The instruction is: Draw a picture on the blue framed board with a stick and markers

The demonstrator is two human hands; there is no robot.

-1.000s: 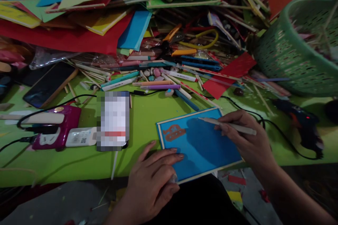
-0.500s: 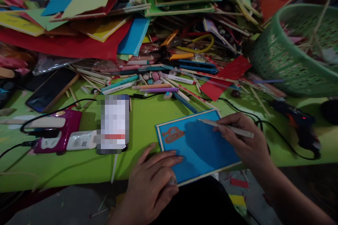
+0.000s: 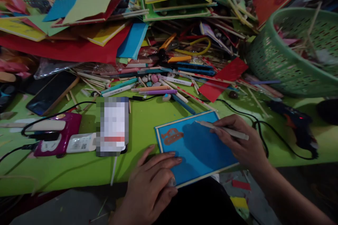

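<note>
A blue card (image 3: pixel 200 151) with a pale wooden border lies at the near edge of the green table (image 3: pixel 142 119). A small orange cut-out shape (image 3: pixel 172 136) is stuck in its upper left corner. My left hand (image 3: pixel 153 182) rests flat on the card's lower left corner, fingers spread. My right hand (image 3: pixel 239 140) holds a thin pale pen-like stick (image 3: pixel 221 130) over the card's upper right part, tip pointing left.
A phone (image 3: pixel 112 126) lies left of the card, with a magenta device (image 3: pixel 56 133) and cables beyond. Pens, sticks, scissors (image 3: pixel 171 47) and coloured sheets pile up at the back. A green basket (image 3: pixel 293 52) stands right, a glue gun (image 3: pixel 295 121) near it.
The view has tilted slightly, so everything sits a little lower and further left. My right hand and the stick shifted a bit left over the card. My left hand stays put.
</note>
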